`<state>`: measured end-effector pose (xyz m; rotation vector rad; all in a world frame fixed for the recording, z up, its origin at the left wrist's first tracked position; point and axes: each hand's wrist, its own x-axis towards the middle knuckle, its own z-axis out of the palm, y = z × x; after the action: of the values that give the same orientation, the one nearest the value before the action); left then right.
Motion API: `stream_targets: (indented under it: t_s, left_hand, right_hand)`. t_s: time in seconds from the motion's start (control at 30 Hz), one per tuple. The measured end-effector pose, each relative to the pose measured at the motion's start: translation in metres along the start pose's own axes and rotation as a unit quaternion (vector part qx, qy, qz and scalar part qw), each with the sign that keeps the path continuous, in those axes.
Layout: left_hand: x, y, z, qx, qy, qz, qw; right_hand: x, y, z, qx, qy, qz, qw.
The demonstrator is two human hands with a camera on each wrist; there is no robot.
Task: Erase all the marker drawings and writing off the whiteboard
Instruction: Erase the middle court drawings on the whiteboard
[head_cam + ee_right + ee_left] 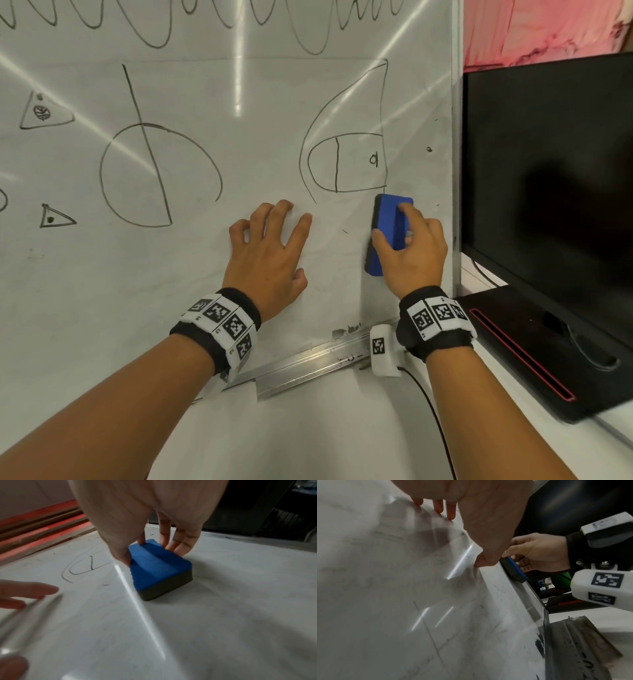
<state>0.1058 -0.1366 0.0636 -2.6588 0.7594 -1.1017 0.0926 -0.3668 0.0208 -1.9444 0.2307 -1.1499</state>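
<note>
My right hand clamps the blue eraser flat on the whiteboard; left hand braces, fingers spread. Next I sweep up over the sail drawing.

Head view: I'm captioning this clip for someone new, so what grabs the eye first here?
The blue eraser, gripped by the right hand and pressed to the whiteboard near its right edge, just below a dome-shaped drawing. The left hand rests its fingertips on the board beside it. Left of them sits a big circle crossed by a slanted line.
</note>
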Motion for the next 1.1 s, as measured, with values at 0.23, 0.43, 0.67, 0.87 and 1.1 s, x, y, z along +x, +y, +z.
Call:
stream_targets:
  t_s: [0.23,0.43,0.67,0.87,1.1]
  left_hand:
    - [0.002,-0.002,0.000,-0.017,0.011,0.004,1.000]
    - [0.002,-0.011,0.002,-0.025,0.018,0.020,0.999]
    - [0.006,-0.013,0.003,-0.047,0.027,0.029,0.998]
    - [0.010,-0.015,0.000,-0.049,0.029,0.026,0.998]
    - [0.006,-0.026,-0.005,-0.042,0.025,0.018,0.999]
  right_hand:
    - [0.004,-0.018,0.008,0.014,-0.036,-0.056,0.998]
    - [0.016,-0.018,0.008,0.012,-0.001,-0.020,1.000]
    - [0.038,-0.019,-0.007,-0.007,0.003,-0.014,1.000]
    - [0.036,-0.020,-0.011,-0.034,-0.069,-0.060,0.995]
    - [0.015,-0.044,0.007,-0.052,-0.137,-0.114,0.983]
